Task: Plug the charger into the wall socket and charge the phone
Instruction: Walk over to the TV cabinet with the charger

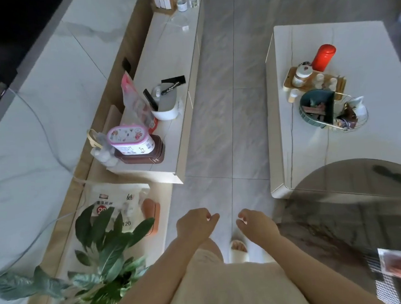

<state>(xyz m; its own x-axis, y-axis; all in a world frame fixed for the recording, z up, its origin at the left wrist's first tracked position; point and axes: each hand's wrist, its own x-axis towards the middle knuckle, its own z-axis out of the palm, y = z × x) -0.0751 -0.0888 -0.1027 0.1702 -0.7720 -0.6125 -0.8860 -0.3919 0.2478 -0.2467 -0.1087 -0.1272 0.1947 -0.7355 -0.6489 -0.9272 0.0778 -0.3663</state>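
Both the left hand (195, 223) and right hand (254, 223) hung loosely curled and empty above the grey tiled floor (219, 126). The small white charger block with its thin cable (185, 28) lay far off on the long pale tabletop (171, 59); no phone could be made out, so the search might stall.

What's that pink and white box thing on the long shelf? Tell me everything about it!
The pink and white box is an oval tub with rounded ends and a pink rim around its white lid. The lid has small colourful pictures on it, and the white side shows little printed marks. It looks like plastic, and its lid is shut. It sits slightly tilted on top of a dark brown box near the close end of the long pale cabinet. A clear bag lies just beside it.
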